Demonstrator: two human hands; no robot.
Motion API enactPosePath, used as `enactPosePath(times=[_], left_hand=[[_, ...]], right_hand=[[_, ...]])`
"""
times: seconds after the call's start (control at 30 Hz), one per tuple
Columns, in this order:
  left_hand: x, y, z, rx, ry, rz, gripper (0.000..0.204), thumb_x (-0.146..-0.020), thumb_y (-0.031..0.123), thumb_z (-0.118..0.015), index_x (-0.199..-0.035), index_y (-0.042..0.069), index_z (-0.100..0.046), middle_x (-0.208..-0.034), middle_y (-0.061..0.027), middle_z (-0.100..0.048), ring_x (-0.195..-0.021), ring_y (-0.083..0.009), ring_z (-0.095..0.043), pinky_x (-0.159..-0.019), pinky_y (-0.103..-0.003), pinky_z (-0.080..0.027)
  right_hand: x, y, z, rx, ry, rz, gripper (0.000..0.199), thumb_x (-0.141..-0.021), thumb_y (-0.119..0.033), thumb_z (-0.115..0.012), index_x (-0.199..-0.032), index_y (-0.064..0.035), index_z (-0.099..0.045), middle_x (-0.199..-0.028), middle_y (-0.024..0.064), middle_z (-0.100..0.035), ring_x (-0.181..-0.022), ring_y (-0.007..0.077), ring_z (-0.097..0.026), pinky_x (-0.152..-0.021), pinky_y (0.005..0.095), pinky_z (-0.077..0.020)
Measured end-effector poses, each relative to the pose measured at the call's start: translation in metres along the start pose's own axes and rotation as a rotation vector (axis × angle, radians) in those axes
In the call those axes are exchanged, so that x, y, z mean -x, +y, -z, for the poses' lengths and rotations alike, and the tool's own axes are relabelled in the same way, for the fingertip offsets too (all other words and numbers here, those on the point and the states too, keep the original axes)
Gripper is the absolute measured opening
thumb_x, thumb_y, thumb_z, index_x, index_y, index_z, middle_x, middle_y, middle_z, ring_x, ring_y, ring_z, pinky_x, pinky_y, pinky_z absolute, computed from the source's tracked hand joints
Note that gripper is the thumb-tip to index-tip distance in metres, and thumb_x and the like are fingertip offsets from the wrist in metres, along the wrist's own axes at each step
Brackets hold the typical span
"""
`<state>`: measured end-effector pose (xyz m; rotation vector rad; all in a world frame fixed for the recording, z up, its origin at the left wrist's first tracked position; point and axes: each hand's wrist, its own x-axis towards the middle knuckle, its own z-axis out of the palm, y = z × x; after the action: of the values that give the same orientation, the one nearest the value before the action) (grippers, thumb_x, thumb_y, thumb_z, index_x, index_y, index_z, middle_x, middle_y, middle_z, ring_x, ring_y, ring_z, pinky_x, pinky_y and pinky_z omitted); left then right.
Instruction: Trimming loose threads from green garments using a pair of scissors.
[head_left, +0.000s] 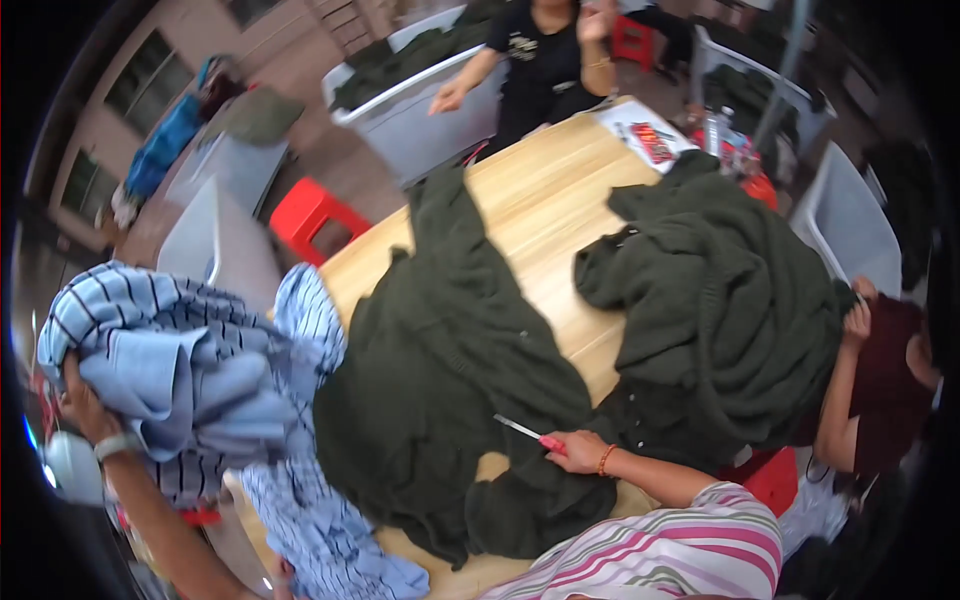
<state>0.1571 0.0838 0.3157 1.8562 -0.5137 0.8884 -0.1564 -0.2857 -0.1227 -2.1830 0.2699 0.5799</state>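
Observation:
At the far left, my left hand (80,400), a pale band at its wrist, is closed on a bundle of light blue garment (170,370) with dark stripes. More striped blue fabric (325,530) trails down over the table's left side. My right hand (577,452), with an orange beaded bracelet, grips a slim metal tool (525,432) by its red handle. The shaft points left above a dark green knitted sweater (430,350), which lies spread in front of me. Whether the tip touches the knit, I cannot tell.
A second dark green sweater heap (710,300) lies on the wooden table (530,220); a person in maroon (880,390) holds its right edge. Across the table is a person in black (545,60). Around stand a red stool (315,215) and white bins (420,115).

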Motion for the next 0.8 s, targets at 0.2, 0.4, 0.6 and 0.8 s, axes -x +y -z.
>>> enactPosePath(times=[0.2, 0.4, 0.6, 0.8], left_hand=[[-0.059, 0.012, -0.107, 0.281, -0.026, 0.268, 0.038, -0.093, 0.031, -0.050, -0.114, 0.001, -0.060, -0.107, -0.0078, -0.061, -0.093, -0.0150, -0.059, -0.081, -0.028, -0.049], [-0.059, 0.055, -0.301, 0.542, -0.046, 0.148, 0.038, -0.095, 0.028, -0.048, -0.117, -0.002, -0.056, -0.108, -0.0085, -0.060, -0.097, -0.0158, -0.056, -0.090, -0.027, -0.043], [0.029, 0.011, -0.477, 0.861, -0.364, -0.030, 0.027, -0.090, 0.015, -0.055, -0.109, -0.002, -0.061, -0.101, -0.0083, -0.062, -0.089, -0.0166, -0.059, -0.086, -0.032, -0.047], [0.224, -0.093, -0.571, 0.183, -0.722, 0.280, 0.065, -0.060, 0.025, -0.075, -0.115, -0.004, -0.053, -0.103, -0.0169, -0.062, -0.093, -0.0256, -0.060, -0.083, -0.035, -0.047]], right_hand=[[0.005, 0.013, 0.007, -0.078, -0.060, 0.075, 0.045, -0.083, -0.041, -0.057, -0.120, -0.0176, -0.052, -0.100, 0.0174, -0.063, -0.095, 0.0373, -0.060, -0.081, 0.0444, -0.0476], [0.007, 0.021, 0.017, -0.132, -0.142, 0.068, 0.045, -0.084, -0.041, -0.054, -0.123, -0.0185, -0.051, -0.102, 0.0181, -0.063, -0.097, 0.0382, -0.059, -0.086, 0.0456, -0.0456], [0.008, 0.033, 0.020, -0.203, -0.144, 0.074, 0.043, -0.085, -0.042, -0.054, -0.122, -0.0200, -0.051, -0.100, 0.0180, -0.064, -0.095, 0.0385, -0.060, -0.084, 0.0465, -0.0458], [0.008, 0.037, 0.008, -0.270, -0.138, 0.123, 0.046, -0.086, -0.044, -0.051, -0.127, -0.0227, -0.049, -0.100, 0.0173, -0.064, -0.093, 0.0388, -0.060, -0.082, 0.0453, -0.0470]])
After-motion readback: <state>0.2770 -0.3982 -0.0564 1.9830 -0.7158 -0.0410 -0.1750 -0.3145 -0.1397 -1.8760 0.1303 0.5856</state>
